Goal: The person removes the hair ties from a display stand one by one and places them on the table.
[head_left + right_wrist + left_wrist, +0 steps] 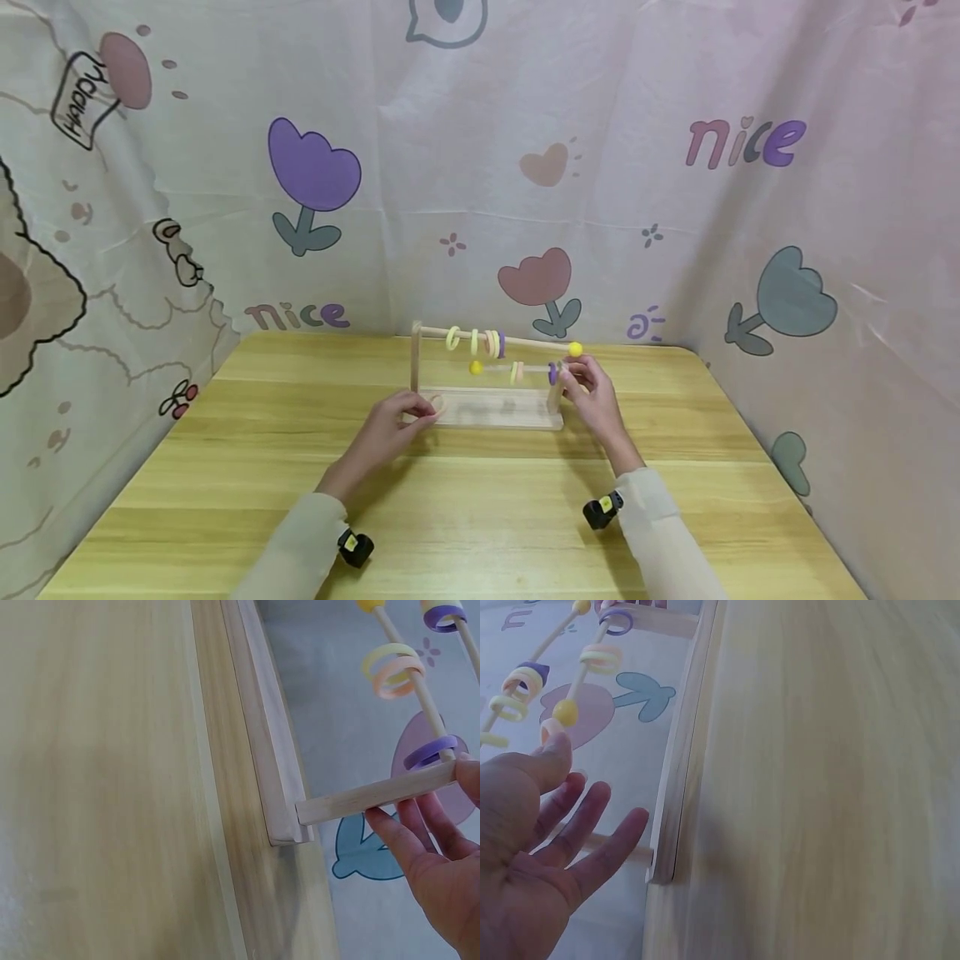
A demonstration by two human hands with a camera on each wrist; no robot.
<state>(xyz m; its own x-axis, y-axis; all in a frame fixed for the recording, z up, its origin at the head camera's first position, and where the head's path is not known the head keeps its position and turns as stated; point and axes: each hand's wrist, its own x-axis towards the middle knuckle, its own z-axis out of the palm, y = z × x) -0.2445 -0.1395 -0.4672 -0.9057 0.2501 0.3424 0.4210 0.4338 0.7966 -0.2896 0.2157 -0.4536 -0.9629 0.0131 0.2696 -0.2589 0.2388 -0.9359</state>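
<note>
A wooden rack point(487, 408) with two rods stands on the table, its posts rising from a long base. My left hand point(393, 421) pinches a peach ring point(551, 729) by its edge, near the yellow ball point(565, 712) on the lower rod's free end. My right hand point(596, 396) holds the top of the short post point(375, 793), fingers on one side and thumb near the rod's root. Yellow, peach and purple rings hang on the lower rod point(431, 712). Several more rings point(491, 343) hang on the upper rod point(536, 342), which ends in another yellow ball point(575, 349).
The wooden table point(480, 517) reaches around the rack on all sides. Behind it hangs a printed cloth point(450, 167) with flowers and words, and cloth also covers both sides. A small black camera point(356, 547) sits on each wrist.
</note>
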